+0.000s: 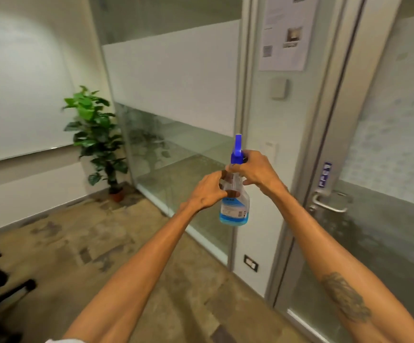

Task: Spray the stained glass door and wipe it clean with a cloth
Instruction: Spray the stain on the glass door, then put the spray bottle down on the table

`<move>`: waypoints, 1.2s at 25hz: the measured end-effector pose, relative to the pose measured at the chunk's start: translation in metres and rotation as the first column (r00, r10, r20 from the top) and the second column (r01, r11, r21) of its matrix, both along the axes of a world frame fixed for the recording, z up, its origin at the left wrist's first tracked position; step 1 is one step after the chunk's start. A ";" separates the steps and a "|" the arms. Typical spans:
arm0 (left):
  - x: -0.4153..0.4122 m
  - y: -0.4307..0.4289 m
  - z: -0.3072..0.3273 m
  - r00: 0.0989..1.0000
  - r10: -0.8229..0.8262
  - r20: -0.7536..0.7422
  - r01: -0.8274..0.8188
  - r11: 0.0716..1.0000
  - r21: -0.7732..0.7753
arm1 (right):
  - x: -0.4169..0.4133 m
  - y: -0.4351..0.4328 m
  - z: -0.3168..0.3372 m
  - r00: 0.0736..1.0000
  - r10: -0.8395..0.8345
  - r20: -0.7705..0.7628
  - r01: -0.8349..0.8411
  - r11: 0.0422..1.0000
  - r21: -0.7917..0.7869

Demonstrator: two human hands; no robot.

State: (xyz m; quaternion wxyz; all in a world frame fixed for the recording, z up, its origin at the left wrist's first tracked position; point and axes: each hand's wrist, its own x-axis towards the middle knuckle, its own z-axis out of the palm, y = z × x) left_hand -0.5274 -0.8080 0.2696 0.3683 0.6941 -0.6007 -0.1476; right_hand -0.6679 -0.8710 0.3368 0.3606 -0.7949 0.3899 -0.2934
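A clear spray bottle [235,209] with a blue trigger head and a little blue liquid at its bottom is held upright in front of me. My left hand [207,191] grips the bottle's body. My right hand [255,169] is closed around the neck just under the blue head. The glass door [386,149] stands to the right, with a frosted, spotted band across its middle, clear glass below and a metal lever handle [328,203]. At the bottom edge of the view a bit of white fabric [62,340] shows; I cannot tell what it is.
A glass partition [176,100] with a frosted band runs left of the door frame. A potted plant [97,137] stands in the corner by a whiteboard [20,95]. A black chair base [0,288] sits at lower left. A wall socket [250,263] is low beside the door.
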 end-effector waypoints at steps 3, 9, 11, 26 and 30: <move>0.062 0.068 -0.007 0.990 0.135 0.047 -0.135 0.991 0.005 | 0.072 0.050 -0.008 0.990 0.140 -0.005 -0.140 0.990 -0.007; 0.179 0.233 -0.023 0.918 0.391 0.063 -0.394 0.918 0.039 | 0.217 0.182 -0.032 0.920 0.391 0.029 -0.392 0.919 0.029; 0.210 0.291 -0.028 0.879 0.473 0.062 -0.476 0.878 0.042 | 0.258 0.231 -0.043 0.893 0.446 0.054 -0.448 0.893 0.045; 0.342 0.649 -0.113 0.427 0.900 -0.088 -0.899 0.432 0.063 | 0.477 0.543 -0.126 0.669 0.744 0.011 -0.742 0.666 0.077; 0.374 0.701 -0.151 0.275 0.958 -0.086 -0.950 0.284 0.131 | 0.531 0.573 -0.160 0.655 0.755 -0.012 -0.750 0.652 0.110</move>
